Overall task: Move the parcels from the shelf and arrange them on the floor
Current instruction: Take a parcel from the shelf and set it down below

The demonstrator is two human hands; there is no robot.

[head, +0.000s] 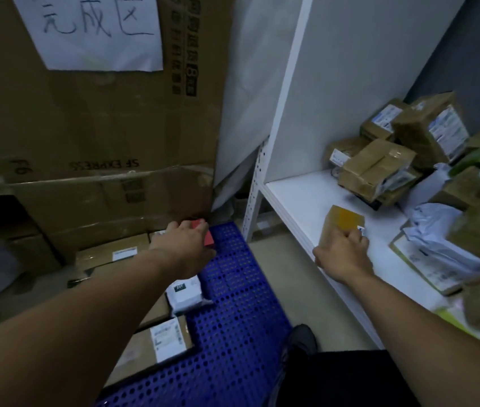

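Observation:
My left hand [184, 245] holds a small red box [207, 235] low over the far end of the blue perforated floor pallet [232, 333], close to the big cartons. My right hand [346, 251] grips a small brown taped parcel [341, 221] at the front of the white shelf [300, 201]. A heap of brown and white parcels [379, 168] fills the shelf to the right. On the pallet's left side lie several flat cardboard parcels [156, 345] and a white pouch [187, 292].
Tall cardboard cartons [94, 127] with a handwritten paper sign stand behind the pallet. The shelf's white upright [257, 183] rises between pallet and shelf. My dark shoe [300, 342] is on the floor beside the pallet's right edge.

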